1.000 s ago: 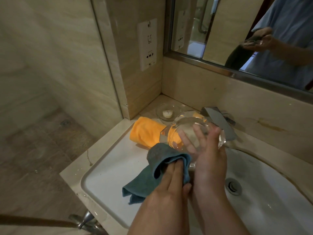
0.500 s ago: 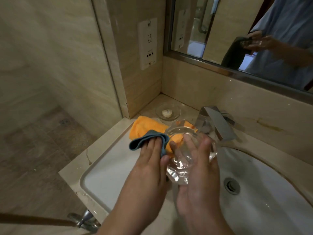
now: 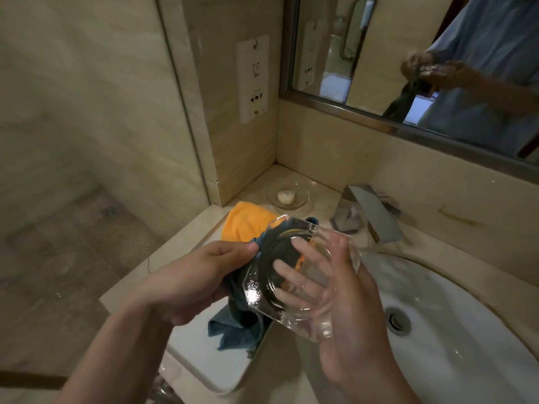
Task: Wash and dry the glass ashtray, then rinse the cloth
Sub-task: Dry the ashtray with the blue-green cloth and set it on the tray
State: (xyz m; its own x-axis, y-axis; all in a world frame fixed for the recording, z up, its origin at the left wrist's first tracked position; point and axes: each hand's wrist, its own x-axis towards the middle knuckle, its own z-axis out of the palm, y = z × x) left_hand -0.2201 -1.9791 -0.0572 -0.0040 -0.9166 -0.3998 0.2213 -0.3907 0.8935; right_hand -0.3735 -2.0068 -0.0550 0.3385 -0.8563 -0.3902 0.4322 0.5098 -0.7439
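My right hand (image 3: 347, 313) holds the clear glass ashtray (image 3: 264, 290) tilted on edge above the left side of the white sink (image 3: 466, 339), fingers spread behind the glass. My left hand (image 3: 192, 278) pinches the teal cloth (image 3: 236, 330) and presses it against the ashtray's far face. The cloth shows dark through the glass and its loose end hangs below onto the basin's flat rim.
An orange cloth (image 3: 245, 223) lies on the counter behind the hands. A small glass dish with a soap piece (image 3: 287, 196) sits in the corner. A chrome faucet (image 3: 370, 214) stands at the back of the basin, drain (image 3: 398, 320) to the right. A mirror (image 3: 423, 53) hangs above.
The ashtray has tipped up on edge and come closer. My left hand has shifted from wiping the rim to pushing the teal cloth behind the glass, its end now hanging down.
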